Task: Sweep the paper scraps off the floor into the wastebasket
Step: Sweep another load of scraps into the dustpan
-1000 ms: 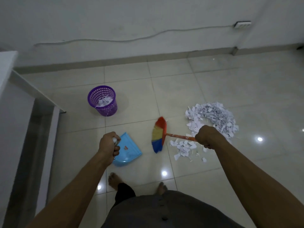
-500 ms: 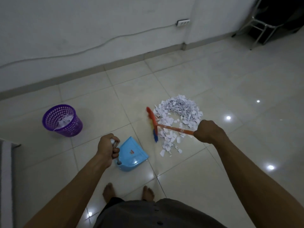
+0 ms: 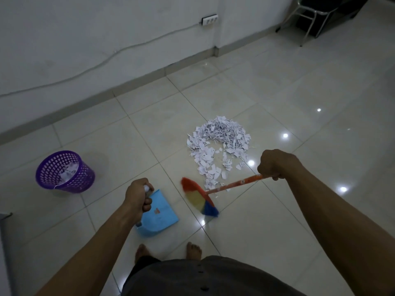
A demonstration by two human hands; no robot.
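- The floor point(image 3: 299, 92) is made of pale, shiny tiles, and the whole job is laid out on it.
- The paper scraps point(image 3: 218, 146) are heaped in one round pile on the floor, well apart from the wastebasket. They seem to be kept together so they can be scooped up in a few goes. A thin tail of scraps is drawn out from the pile toward the broom.
- The purple wastebasket point(image 3: 64, 170) is stood upright off to the left, near the dustpan, so a full pan can likely be tipped in after a short carry. Some white scraps are already seen inside it.
- The blue dustpan point(image 3: 159, 212) is kept low, just ahead of the feet point(image 3: 193, 252). Its open mouth is turned toward the pile, ready to catch.
- The broom point(image 3: 199, 198) is held low, with its bright bristles between the tail of scraps and the pan's mouth.
- The right hand point(image 3: 275, 164) is wrapped tight round the orange broom stick. The left hand point(image 3: 137, 196) is curled round the pan's handle, most likely to keep the pan steady.
- Half a second ago the bristles were set against the left side of the pile. Now they have been pulled down, nearer the pan, and scraps have been dragged along. The pan is still held the same way.
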